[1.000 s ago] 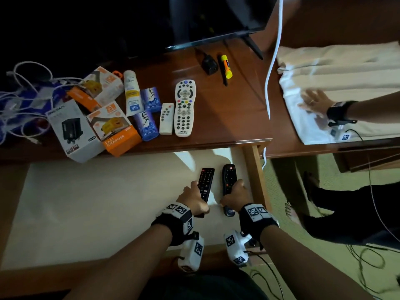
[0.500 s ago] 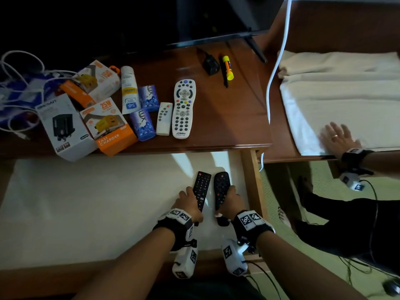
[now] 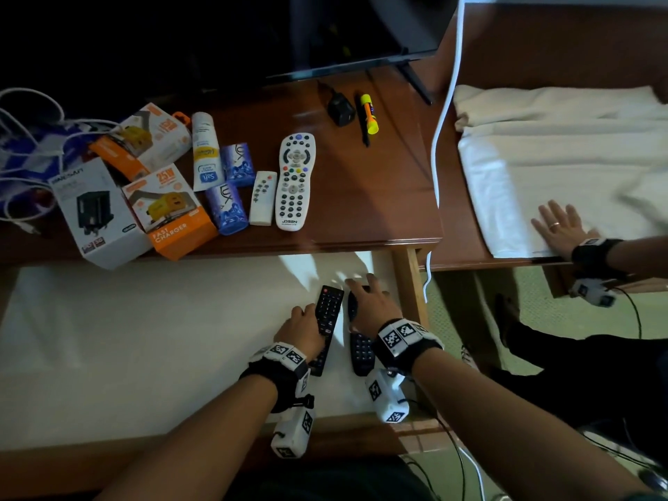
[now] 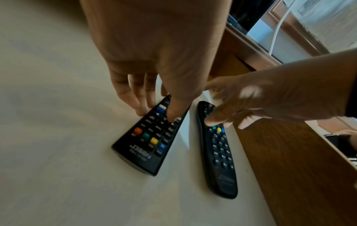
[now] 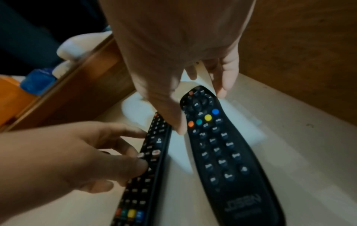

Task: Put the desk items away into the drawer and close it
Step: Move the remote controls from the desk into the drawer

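The open drawer (image 3: 144,338) has a pale floor. Two black remotes lie on it side by side at its right end: a flat one (image 3: 329,301) and a curved one (image 3: 361,352). My left hand (image 3: 302,329) holds the flat remote (image 4: 146,143), thumb on its buttons and fingertips at its left edge. My right hand (image 3: 367,301) hovers over the curved remote (image 5: 222,152), fingers spread and gripping nothing. On the desk remain a large white remote (image 3: 294,182), a small white remote (image 3: 263,198), two blue soap bars (image 3: 227,207), a tube (image 3: 206,153) and boxes (image 3: 170,207).
The drawer's right wall (image 3: 406,283) stands just right of the curved remote. A black adapter (image 3: 339,108) and a yellow marker (image 3: 369,113) lie near the TV (image 3: 343,30). White cables (image 3: 21,139) pile up at the far left. Another person's hand (image 3: 560,229) rests on a white towel.
Both remotes have come down onto the drawer floor. My right hand has let go of the curved remote and spread its fingers. The other person's hand slid nearer along the towel.
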Demonstrator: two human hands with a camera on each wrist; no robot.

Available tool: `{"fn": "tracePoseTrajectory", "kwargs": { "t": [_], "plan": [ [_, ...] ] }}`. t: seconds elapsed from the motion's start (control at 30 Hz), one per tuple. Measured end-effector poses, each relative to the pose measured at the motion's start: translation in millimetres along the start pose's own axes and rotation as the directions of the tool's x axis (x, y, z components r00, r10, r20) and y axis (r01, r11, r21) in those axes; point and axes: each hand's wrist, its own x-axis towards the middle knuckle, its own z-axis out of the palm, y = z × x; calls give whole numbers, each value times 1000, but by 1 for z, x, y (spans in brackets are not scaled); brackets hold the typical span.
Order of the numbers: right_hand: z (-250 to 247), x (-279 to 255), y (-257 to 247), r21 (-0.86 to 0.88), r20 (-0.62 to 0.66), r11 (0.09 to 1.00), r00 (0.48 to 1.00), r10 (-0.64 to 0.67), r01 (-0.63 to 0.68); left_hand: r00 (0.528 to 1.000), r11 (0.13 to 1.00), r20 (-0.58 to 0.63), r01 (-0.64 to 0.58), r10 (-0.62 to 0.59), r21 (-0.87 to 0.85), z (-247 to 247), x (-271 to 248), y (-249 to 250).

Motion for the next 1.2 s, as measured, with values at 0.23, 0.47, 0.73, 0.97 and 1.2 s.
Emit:
{"fn": "tracePoseTrajectory", "kwargs": {
  "t": [0.23,0.47,0.73,0.97,1.2],
  "plan": [
    [10,-1,4,-126,5,990,998,-59,59,994,999,102,-31,32,-10,9,-5,7],
    [13,-18,22,-226,-1,973,999,-48,47,979,998,194,-57,58,-14,21,-11,29],
    [17,-20,30,-360,0,933,1000,-4,3,960,993,257,-99,113,-68,26,-10,52],
    [11,-20,24,-360,20,933,999,32,-23,954,990,294,-19,60,-142,23,-11,55],
    [5,-24,27,-307,70,950,997,-38,58,947,989,307,-56,97,-138,28,-17,54]
  ]
}}
